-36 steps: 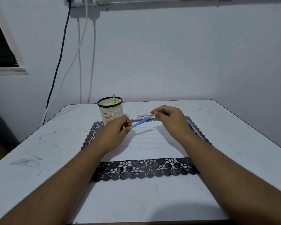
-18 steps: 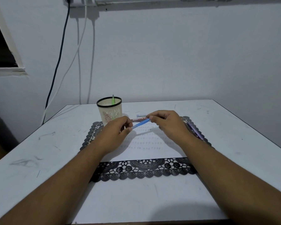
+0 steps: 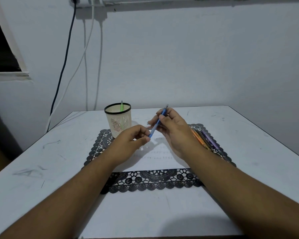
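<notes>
A blue pen (image 3: 157, 124) slants above the white sheet of paper (image 3: 158, 156), its upper end pointing up and to the right. My right hand (image 3: 173, 128) grips the upper half of the pen between thumb and fingers. My left hand (image 3: 133, 140) pinches the pen's lower tip with curled fingers. A cream mesh pen cup (image 3: 118, 119) with a black rim stands just left of my hands and holds a green pen (image 3: 122, 106). Several orange and purple pens (image 3: 205, 139) lie on the mat behind my right wrist.
A black lace placemat (image 3: 154, 181) lies under the paper on a white table (image 3: 50, 161). Cables (image 3: 66, 66) hang down the wall at the back left. A red pen (image 3: 147, 126) lies on the mat behind my hands, mostly hidden.
My right hand has risen and swung the blue pen's far end upward, from almost flat to a steep slant. My left hand has stayed at the pen's lower tip.
</notes>
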### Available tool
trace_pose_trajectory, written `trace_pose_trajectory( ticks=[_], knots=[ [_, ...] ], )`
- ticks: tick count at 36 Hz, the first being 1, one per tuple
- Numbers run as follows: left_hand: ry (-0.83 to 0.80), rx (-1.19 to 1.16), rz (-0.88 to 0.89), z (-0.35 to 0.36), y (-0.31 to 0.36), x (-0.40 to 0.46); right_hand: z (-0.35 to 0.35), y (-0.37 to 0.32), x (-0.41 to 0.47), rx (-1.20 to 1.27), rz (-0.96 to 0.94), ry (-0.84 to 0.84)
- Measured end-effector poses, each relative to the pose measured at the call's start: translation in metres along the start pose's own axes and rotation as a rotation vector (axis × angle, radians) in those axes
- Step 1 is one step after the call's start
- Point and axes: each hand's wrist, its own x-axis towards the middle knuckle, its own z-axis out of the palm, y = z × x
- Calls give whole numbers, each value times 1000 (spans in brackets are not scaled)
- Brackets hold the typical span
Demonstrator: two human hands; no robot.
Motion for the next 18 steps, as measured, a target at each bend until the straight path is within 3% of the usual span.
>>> trace_pose_trajectory(
  ticks=[7, 18],
  knots=[
    [-56, -51, -14, 7, 0, -2, 5, -11, -1, 536, 87, -30],
    [-45, -12, 2, 8, 4, -3, -3, -11, 2, 658, 117, -20]
  ],
)
